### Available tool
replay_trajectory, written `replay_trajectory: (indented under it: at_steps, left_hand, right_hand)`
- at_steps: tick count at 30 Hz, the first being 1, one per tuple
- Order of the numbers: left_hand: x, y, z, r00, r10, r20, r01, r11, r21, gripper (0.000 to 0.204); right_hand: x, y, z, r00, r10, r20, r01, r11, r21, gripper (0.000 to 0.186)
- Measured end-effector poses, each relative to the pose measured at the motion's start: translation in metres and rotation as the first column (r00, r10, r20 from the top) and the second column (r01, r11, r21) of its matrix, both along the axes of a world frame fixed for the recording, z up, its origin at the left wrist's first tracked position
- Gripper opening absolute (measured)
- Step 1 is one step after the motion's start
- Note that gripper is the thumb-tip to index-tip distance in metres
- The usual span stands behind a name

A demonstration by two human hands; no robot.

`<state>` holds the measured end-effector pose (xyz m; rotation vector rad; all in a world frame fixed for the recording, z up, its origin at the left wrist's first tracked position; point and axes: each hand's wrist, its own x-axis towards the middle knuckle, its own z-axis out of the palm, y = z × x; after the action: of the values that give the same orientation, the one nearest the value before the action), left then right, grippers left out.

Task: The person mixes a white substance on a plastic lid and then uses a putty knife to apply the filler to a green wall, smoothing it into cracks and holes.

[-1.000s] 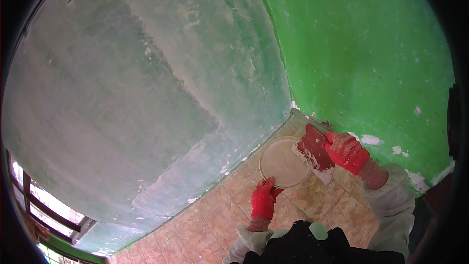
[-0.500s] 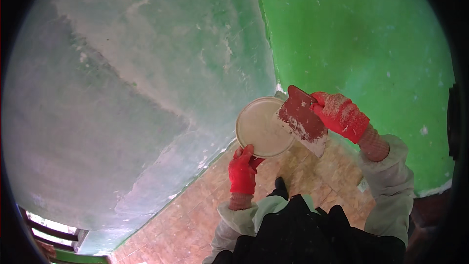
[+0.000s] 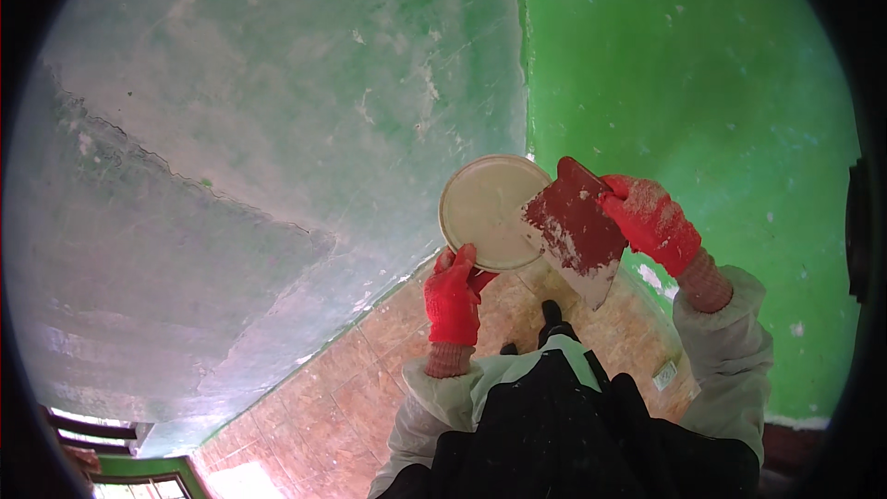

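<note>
In the head view, the red-gloved left hand (image 3: pixel 452 300) pinches the near rim of a round beige lid (image 3: pixel 490 208) between thumb and fingers. Right of the lid, the red-gloved right hand (image 3: pixel 654 222) has its fingers closed on the edge of a dark red putty spreader (image 3: pixel 582 236), smeared pale, whose corner overlaps the lid; whether they touch, I cannot tell. Beyond the lid to the right rises a bright green wall (image 3: pixel 693 83); below the lid lies tiled floor (image 3: pixel 342 407).

And we're in a worn room, exact kind unclear! Chipped green wall (image 3: pixel 684 65), patchy wall (image 3: pixel 314 102) adjoining, tiled floor (image 3: pixel 319 416), window (image 3: pixel 97 430) lower left.
</note>
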<state>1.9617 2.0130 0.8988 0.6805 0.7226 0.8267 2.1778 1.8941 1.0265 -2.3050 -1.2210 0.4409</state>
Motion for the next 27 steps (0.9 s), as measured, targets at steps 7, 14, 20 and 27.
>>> replay_trajectory:
  at_steps: [7,14,20,27]
  left_hand:
    - [0.054,0.025,0.007,0.998,0.057,0.004,-0.057,0.998,-0.040,0.027]
    - [0.093,0.026,0.011,0.993,0.111,-0.042,-0.113,0.993,-0.046,0.027]
    - [0.110,0.016,0.010,0.988,0.109,-0.107,-0.113,0.993,-0.037,0.027]
    - [0.118,0.017,0.007,0.985,0.141,-0.098,-0.146,0.989,-0.038,0.032]
  right_hand:
    - [0.067,0.043,-0.014,0.946,0.033,-0.321,-0.043,0.999,-0.024,0.034]
    - [0.111,0.070,-0.036,0.936,0.130,-0.329,-0.148,0.988,-0.032,0.037]
    - [0.131,0.070,-0.066,0.809,0.120,-0.576,-0.134,0.991,0.018,0.038]
    - [0.158,0.073,-0.083,0.638,0.066,-0.767,-0.003,0.996,0.084,0.039]
